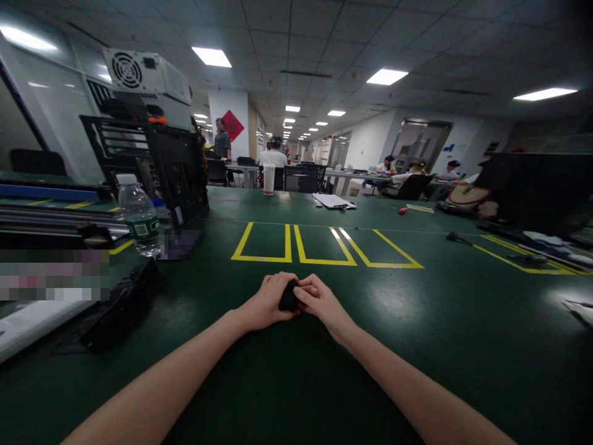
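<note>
A small black object [288, 296] is held between my two hands, low over the green table [296, 383]; its kind I cannot make out. My left hand [271, 301] wraps round its left side, thumb below and fingers over the top. From the right, my right hand [321, 303] pinches its edge with thumb and fingers. Both hands are closed, and their fingertips nearly meet. Just beyond them, yellow tape outlines [324, 263] mark the tabletop.
At left stand a water bottle [139, 216], a black computer case [173, 173] with a power supply [148, 74] on top, and a black strap-like item [123, 303]. Farther back are a white cup [269, 179] and a clipboard [334, 201]. People sit in the background.
</note>
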The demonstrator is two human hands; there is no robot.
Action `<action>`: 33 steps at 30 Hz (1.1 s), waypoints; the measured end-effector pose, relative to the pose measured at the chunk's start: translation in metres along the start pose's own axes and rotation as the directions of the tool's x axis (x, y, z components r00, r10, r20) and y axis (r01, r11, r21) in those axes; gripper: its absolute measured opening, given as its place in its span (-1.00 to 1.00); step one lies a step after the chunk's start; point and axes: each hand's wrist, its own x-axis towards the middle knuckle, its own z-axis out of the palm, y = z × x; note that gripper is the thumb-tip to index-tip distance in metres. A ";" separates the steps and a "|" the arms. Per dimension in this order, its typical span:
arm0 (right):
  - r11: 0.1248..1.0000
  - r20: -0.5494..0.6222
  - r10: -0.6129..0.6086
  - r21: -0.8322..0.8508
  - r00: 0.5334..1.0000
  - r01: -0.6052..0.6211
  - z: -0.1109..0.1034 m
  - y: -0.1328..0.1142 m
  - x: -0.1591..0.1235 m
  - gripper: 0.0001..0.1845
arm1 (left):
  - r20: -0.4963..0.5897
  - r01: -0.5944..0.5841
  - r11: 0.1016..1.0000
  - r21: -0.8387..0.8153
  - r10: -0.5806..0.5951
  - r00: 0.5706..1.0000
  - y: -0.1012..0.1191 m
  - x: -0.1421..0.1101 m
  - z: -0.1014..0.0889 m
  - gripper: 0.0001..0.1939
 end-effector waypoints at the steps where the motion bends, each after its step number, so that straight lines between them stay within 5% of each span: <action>1: 1.000 -0.006 -0.008 -0.005 1.000 0.008 0.000 0.002 0.001 -0.72 | 0.005 0.002 1.000 -0.002 -0.002 1.000 0.000 0.000 0.000 -0.44; 7: 0.997 -0.009 0.080 -0.023 0.997 -0.080 -0.004 0.004 0.005 -0.65 | 0.049 0.030 0.999 -0.022 -0.029 0.998 0.011 -0.001 -0.011 -0.49; 12: 0.996 0.068 0.023 -0.084 0.997 -0.018 -0.006 -0.003 -0.001 -0.67 | 0.043 0.013 1.000 -0.010 -0.012 0.999 0.010 -0.001 -0.012 -0.50; 26: 0.994 -0.058 0.099 -0.039 0.993 -0.101 0.001 0.000 0.003 -0.63 | -0.008 -0.002 1.000 0.003 0.002 1.000 0.000 -0.001 0.000 -0.46; 33: 0.999 0.075 -0.004 -0.049 0.997 0.008 -0.005 -0.005 -0.002 -0.64 | -0.003 0.006 1.000 -0.004 -0.006 1.000 -0.002 -0.001 0.001 -0.46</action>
